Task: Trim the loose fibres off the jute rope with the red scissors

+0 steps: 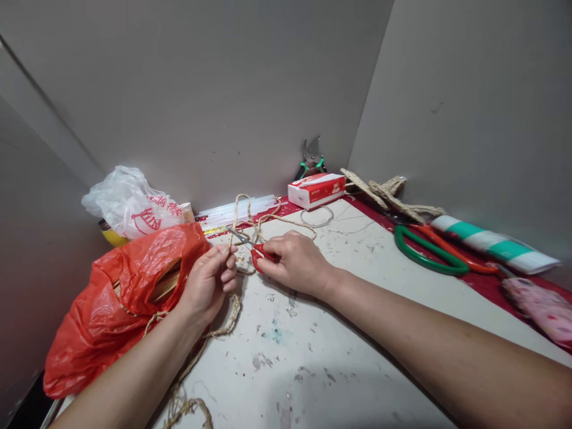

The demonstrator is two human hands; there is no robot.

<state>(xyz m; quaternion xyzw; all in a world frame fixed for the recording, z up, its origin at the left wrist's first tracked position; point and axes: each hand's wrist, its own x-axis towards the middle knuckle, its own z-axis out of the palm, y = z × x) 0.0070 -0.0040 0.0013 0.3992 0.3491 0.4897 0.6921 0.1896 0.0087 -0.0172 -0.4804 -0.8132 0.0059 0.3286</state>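
My left hand (211, 281) pinches a braided straw cord (233, 314) between thumb and fingers. From that hand the cord loops up behind the blades, and another length trails down the table towards me. My right hand (297, 262) is closed around the red handles of a pair of scissors (259, 256). The scissor blades point left and lie against the cord just above my left fingertips; whether they are parted I cannot tell. Beside my left forearm sits a red plastic bag (107, 298) with flat, wood-coloured pieces showing through its opening.
Along the back wall are a white plastic bag (134, 205), a bundle of clear sticks (241, 208), a red-and-white tissue pack (316, 190) and green-handled pruning shears (311, 158). At right lie large green-and-orange-handled shears (429, 253), braided straw pieces (388, 193) and a green-and-white striped roll (496, 241).
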